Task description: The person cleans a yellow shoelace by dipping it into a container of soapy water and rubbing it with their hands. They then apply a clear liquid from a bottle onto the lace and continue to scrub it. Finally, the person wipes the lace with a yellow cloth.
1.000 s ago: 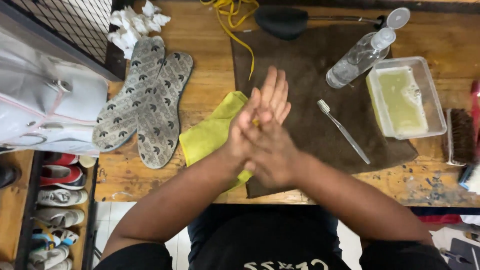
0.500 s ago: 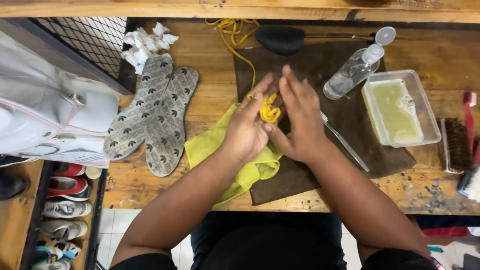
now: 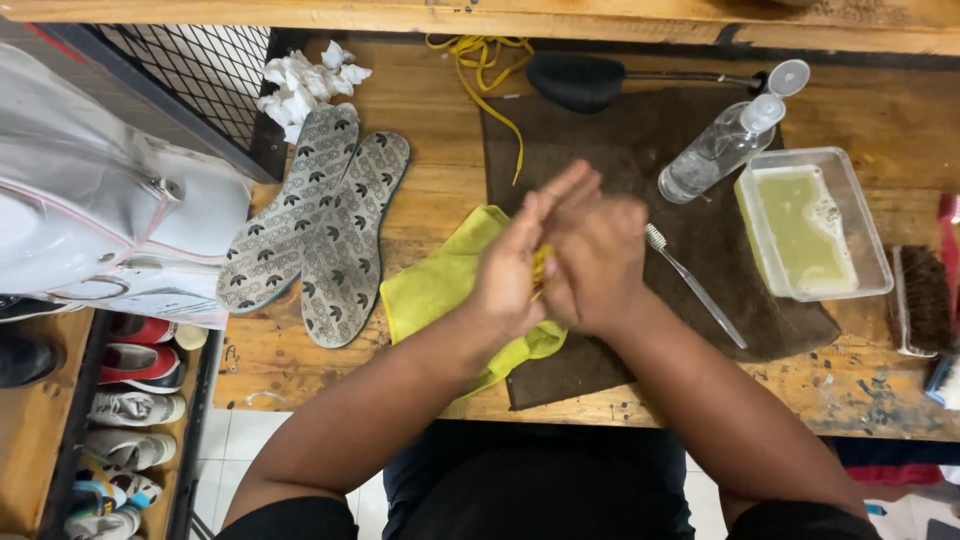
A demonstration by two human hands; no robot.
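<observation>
My left hand (image 3: 515, 265) and my right hand (image 3: 598, 258) are pressed palm to palm over a dark brown mat (image 3: 700, 250). A bunched yellow shoelace (image 3: 540, 268) shows in the gap between the palms. Both hands are slightly blurred. Under my left wrist lies a yellow-green cloth (image 3: 440, 285). A toothbrush (image 3: 695, 285) rests on the mat just right of my right hand.
Two patterned insoles (image 3: 320, 225) lie left of the cloth, beside a white shoe (image 3: 90, 220). A clear tub of yellowish liquid (image 3: 810, 225), a pump bottle (image 3: 725, 145), a brush (image 3: 925, 295), a black shoe tree (image 3: 590, 80), another yellow lace (image 3: 480, 50) and crumpled paper (image 3: 300, 80) ring the mat.
My palms were together, then parted showing the yellow lace between my fingers, and are now pressed together again around it, sliding against each other.
</observation>
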